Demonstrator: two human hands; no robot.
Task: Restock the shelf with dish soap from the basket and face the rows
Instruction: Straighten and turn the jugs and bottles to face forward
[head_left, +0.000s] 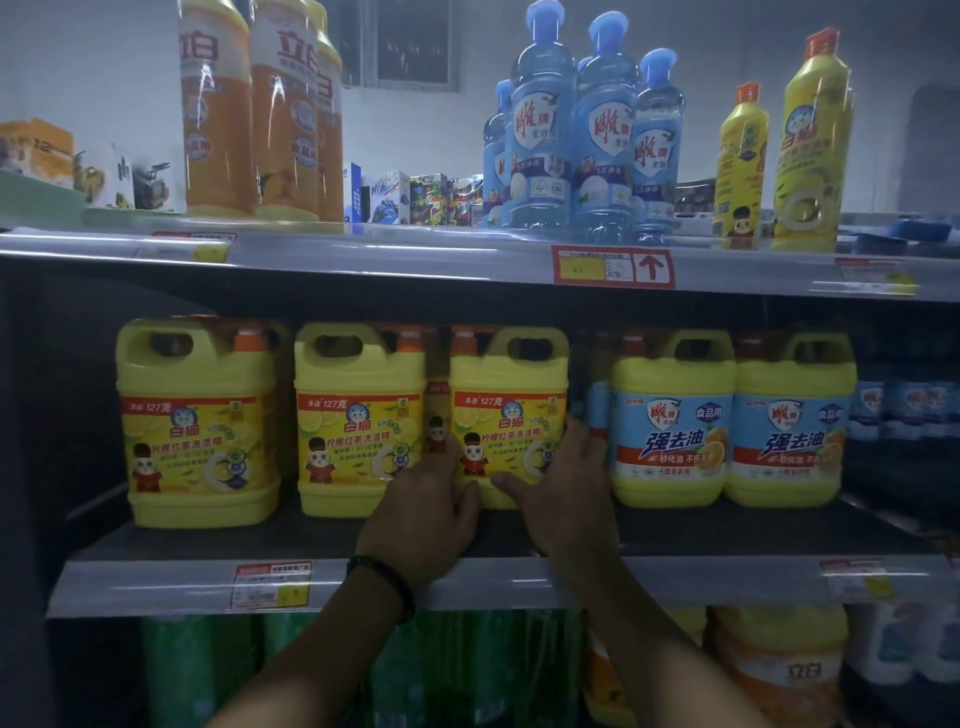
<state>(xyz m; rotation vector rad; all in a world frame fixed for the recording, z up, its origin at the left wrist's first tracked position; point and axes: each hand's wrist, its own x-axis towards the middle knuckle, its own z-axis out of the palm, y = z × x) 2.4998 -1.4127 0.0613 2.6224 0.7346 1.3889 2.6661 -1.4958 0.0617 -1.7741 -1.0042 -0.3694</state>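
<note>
Three yellow dish soap jugs with lemon labels stand in a row on the middle shelf (322, 538). Both hands hold the third jug (506, 410), the rightmost of them. My left hand (428, 512) grips its lower left corner, with the thumb on the label. My right hand (563, 486) clasps its lower right side, fingers wrapped round the edge next to a blue-labelled jug (672, 421). The first jug (200, 423) and second jug (358, 418) stand to the left. No basket is in view.
A second blue-labelled jug (789, 421) stands further right. The top shelf carries tall orange bottles (254, 109), clear blue bottles (582, 135) and slim yellow bottles (810, 140). Green and orange bottles fill the shelf below. Bare shelf space lies left of the first jug.
</note>
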